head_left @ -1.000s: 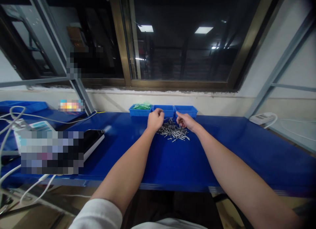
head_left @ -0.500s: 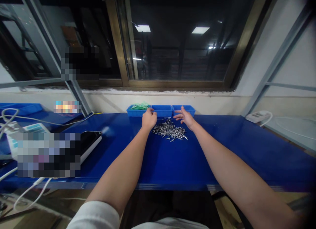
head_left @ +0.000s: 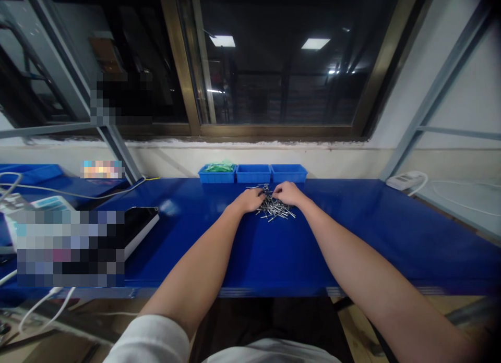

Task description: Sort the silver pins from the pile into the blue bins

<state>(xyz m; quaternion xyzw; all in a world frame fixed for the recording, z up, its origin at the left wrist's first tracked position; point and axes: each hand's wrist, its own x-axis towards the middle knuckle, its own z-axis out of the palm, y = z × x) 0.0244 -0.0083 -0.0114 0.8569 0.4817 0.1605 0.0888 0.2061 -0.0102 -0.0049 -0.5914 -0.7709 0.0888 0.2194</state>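
Observation:
A loose pile of thin silver blind rivets [head_left: 276, 209] lies on the blue table in front of me. Over the left side of the pile is my left hand [head_left: 249, 200], its fingers curled down and closed among the rivets. From the upper right, my right hand [head_left: 288, 193] reaches in with bent fingers pinched at the pile's top edge. Both sets of fingertips are partly hidden, so which rivets they grip is not clear. Behind the hands stand three blue bins in a row: the left bin [head_left: 217, 178] holds green packets [head_left: 219, 167], beside the middle bin [head_left: 253, 174] and right bin [head_left: 289, 174].
On the left of the blue table [head_left: 270, 258] lies a dark-topped device [head_left: 143, 225], partly blurred, with white cables nearby. A white power strip [head_left: 405, 179] sits at the right rear. Grey metal posts rise on both sides before a window.
Both hands have come down from near the bins onto the rivet pile. The right hand's spread fingers have closed in. My view has shifted slightly.

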